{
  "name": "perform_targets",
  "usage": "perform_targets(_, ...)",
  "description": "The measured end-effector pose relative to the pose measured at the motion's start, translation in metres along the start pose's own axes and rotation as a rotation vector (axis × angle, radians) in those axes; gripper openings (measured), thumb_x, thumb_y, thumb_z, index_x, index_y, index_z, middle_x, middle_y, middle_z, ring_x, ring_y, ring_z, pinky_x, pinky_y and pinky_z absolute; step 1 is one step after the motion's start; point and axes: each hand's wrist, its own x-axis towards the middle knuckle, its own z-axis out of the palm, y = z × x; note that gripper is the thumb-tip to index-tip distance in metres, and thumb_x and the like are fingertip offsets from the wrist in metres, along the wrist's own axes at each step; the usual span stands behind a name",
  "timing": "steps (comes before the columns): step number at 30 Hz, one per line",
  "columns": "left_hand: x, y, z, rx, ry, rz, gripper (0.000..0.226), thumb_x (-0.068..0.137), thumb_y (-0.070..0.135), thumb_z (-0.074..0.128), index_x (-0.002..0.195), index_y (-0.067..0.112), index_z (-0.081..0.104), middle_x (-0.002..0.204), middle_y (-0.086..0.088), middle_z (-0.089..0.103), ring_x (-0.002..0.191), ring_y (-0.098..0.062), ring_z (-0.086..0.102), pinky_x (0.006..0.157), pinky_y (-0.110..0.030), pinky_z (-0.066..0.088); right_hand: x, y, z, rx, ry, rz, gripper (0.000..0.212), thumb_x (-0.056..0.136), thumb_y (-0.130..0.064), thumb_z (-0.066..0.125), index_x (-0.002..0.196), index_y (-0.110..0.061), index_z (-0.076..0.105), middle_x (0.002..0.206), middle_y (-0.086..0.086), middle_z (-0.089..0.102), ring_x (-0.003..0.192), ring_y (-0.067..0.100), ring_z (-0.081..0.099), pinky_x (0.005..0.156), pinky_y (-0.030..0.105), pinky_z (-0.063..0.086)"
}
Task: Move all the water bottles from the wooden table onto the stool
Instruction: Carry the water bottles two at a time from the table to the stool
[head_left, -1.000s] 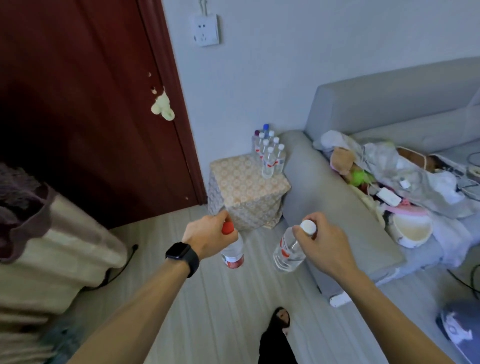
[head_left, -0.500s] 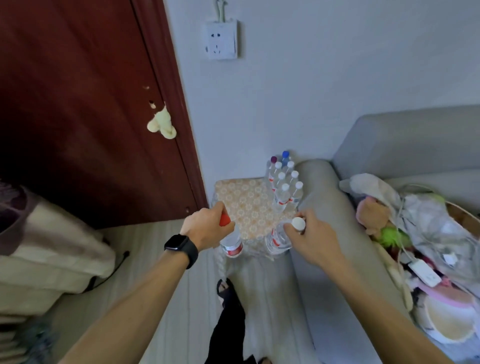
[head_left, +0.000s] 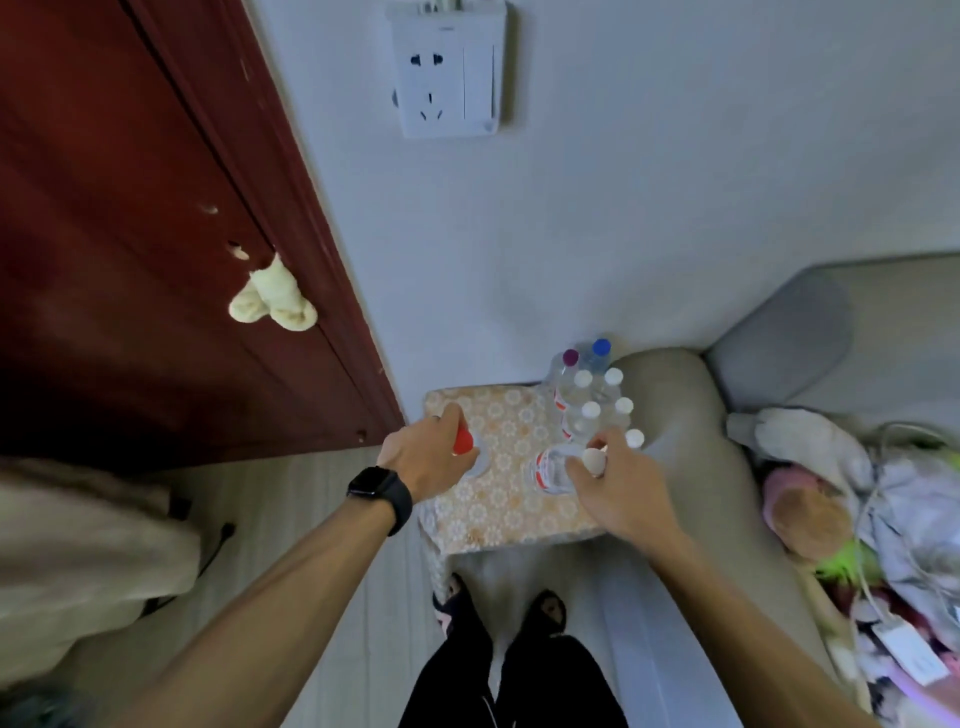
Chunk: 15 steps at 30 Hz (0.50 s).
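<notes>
Both hands are occupied: the left hand (head_left: 431, 457) is closed around the neck of a clear plastic water bottle with a red cap (head_left: 464, 451), and the right hand (head_left: 615, 486) is closed around the neck of a clear plastic water bottle with a white cap (head_left: 555, 470). A second ago both bottles were being carried in the air over the pale wood-look floor (head_left: 322, 597), well short of the square stool with the cream floral cover (head_left: 498, 514); now both bottles are over the stool top and appear to be at or very near its surface, though contact cannot be confirmed from this angle. The person has closed in, and their feet now stand just in front of the stool. The red-capped bottle sits toward the door side of the stool; the white-capped one is just in front of the cluster of upright clear bottles with white, purple and blue caps (head_left: 589, 400) already standing at the stool's far corner by the grey sofa arm (head_left: 680, 431). Judgement: this is the placing step for two further bottles, with release not yet made. The right-hand bottle is close to the standing cluster, so a careless set-down could topple its neighbours. The wooden bench is out of view, so how many bottles are left cannot be assessed.
</notes>
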Motion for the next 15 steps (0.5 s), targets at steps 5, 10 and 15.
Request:
perform_targets(5, 0.068, -0.003, 0.01, 0.025, -0.008, -0.027, 0.042, 0.095, 0.056, 0.047, 0.12, 0.023, 0.041, 0.101, 0.001, 0.066, 0.088, -0.026, 0.066, 0.072, -0.037, 0.052, 0.074, -0.001, 0.016, -0.085, -0.038, 0.027, 0.031, 0.092, -0.042, 0.057, 0.109, -0.017, 0.049, 0.09, 0.002, 0.054, 0.077, 0.023, 0.047, 0.067, 0.033, 0.036)
perform_targets(10, 0.136, 0.007, 0.042, 0.037, -0.021, -0.042, 0.04, 0.095, 0.054, 0.049, 0.119, 0.022, 0.045, 0.107, 0.0, 0.065, 0.09, -0.025, 0.065, 0.075, -0.039, 0.055, 0.144, 0.008, 0.045, -0.207, -0.07, 0.004, 0.031, 0.092, -0.047, 0.05, 0.105, -0.02, 0.042, 0.079, 0.002, 0.057, 0.068, 0.025, 0.055, 0.058, 0.033, 0.039)
perform_targets(15, 0.189, 0.003, 0.087, -0.07, 0.012, -0.083, 0.034, 0.096, 0.051, 0.052, 0.115, 0.024, 0.042, 0.102, 0.001, 0.065, 0.081, -0.021, 0.064, 0.07, -0.04, 0.057, 0.207, 0.022, 0.074, -0.246, -0.115, -0.035, 0.036, 0.096, -0.043, 0.048, 0.117, -0.015, 0.042, 0.066, -0.006, 0.051, 0.054, 0.011, 0.048, 0.044, 0.027, 0.029)
